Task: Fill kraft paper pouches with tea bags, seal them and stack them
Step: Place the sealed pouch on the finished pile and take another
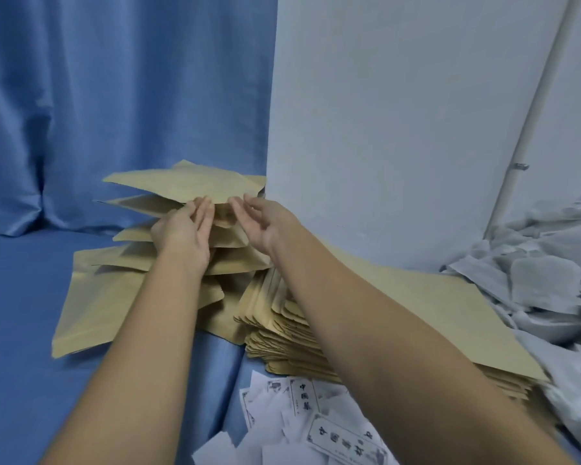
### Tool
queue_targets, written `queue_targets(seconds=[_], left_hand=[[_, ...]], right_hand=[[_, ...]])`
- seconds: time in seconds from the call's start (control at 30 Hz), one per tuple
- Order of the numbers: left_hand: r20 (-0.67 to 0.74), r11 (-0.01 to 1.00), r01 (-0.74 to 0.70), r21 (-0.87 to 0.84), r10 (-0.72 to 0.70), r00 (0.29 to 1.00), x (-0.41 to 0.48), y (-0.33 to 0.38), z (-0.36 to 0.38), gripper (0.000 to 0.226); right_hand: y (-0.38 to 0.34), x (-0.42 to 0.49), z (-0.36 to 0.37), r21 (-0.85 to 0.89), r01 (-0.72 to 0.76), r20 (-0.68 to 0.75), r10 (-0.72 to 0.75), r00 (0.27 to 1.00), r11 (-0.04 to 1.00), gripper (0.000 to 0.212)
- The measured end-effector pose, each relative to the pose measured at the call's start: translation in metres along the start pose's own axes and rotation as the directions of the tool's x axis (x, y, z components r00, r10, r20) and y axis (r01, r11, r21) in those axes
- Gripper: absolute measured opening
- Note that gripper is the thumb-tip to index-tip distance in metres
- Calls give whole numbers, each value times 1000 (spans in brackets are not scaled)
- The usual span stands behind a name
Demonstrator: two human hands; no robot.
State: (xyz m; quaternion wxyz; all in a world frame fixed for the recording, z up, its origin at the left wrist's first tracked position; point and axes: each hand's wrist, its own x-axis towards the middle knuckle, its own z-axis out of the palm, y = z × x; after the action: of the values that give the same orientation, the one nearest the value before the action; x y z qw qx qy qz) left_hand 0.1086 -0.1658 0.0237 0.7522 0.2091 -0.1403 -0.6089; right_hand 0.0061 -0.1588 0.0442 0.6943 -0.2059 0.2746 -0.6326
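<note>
A leaning stack of filled kraft pouches (121, 297) stands on the blue cloth in the middle. The top pouch (188, 181) lies flat and a little askew on it. My left hand (183, 231) has its fingers against that pouch's near edge. My right hand (265, 223) pinches the same edge just to the right, thumb and forefinger close together. To the right lies a fanned pile of flat empty kraft pouches (426, 307), partly under my right forearm. A heap of white tea bags (544, 280) fills the right edge.
Printed white paper labels (319, 427) lie scattered at the bottom centre. A blue curtain (114, 95) hangs behind the stack, a white wall panel (399, 129) stands right of it, and a white pipe (534, 112) slants up the wall. Blue cloth (21, 313) covers the surface at left.
</note>
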Motion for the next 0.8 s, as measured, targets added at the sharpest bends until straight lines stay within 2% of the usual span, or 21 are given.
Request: queue_targets(seconds=[0.07,0.17,0.23,0.3,0.33,0.37,0.4,0.47,0.5,0.53,0.57,0.63,0.7,0.8], left_hand=[[-36,999,-44,-18,43,998,-18,-4,-1,23],[-11,1000,-12,8,12,1000,-56,-18,1,8],[11,999,21,49,-21,1000,-82,-31,7,6],[23,994,42,101,-45,999,-108,-47,10,11],[29,989,52,137,-56,998,-121,-57,12,13],[37,982,65,179,-73,997,-134,-68,12,14],[41,972,86,219,-97,994,-146,-79,13,15],[32,951,145,274,-160,987,-167,-101,11,11],[23,941,185,283,-200,980,-176,-110,9,8],[14,933,231,276,-245,970,-183,-117,8,6],[0,926,277,257,-287,958,-189,-124,6,8],[-54,919,330,215,-326,944,-197,-133,3,13],[-147,927,325,188,-301,942,-203,-141,-2,15],[-229,927,305,218,-255,939,-206,-145,-14,17]], right_hand=[[1,-15,-4,-94,-10,36,14,999,995,3],[-3,-45,-15,-136,-38,72,48,996,990,7],[-13,-69,-29,-196,43,72,-30,997,980,12],[-24,-94,-49,-343,184,68,-171,983,921,15],[-30,-105,-62,-465,257,75,-251,965,847,16],[-36,-116,-77,-612,314,87,-333,939,726,16],[-41,-126,-94,-765,331,99,-407,908,553,16],[-48,-141,-126,-971,224,158,-490,857,80,20],[-49,-148,-141,-979,132,190,-470,862,-155,27],[-49,-153,-155,-939,54,204,-425,882,-339,32],[-49,-158,-167,-888,8,204,-376,904,-460,34],[-45,-167,-186,-802,-7,230,-320,919,-597,33],[-43,-172,-200,-728,-3,327,-352,877,-685,30],[-45,-178,-211,-751,31,435,-459,774,-660,28]])
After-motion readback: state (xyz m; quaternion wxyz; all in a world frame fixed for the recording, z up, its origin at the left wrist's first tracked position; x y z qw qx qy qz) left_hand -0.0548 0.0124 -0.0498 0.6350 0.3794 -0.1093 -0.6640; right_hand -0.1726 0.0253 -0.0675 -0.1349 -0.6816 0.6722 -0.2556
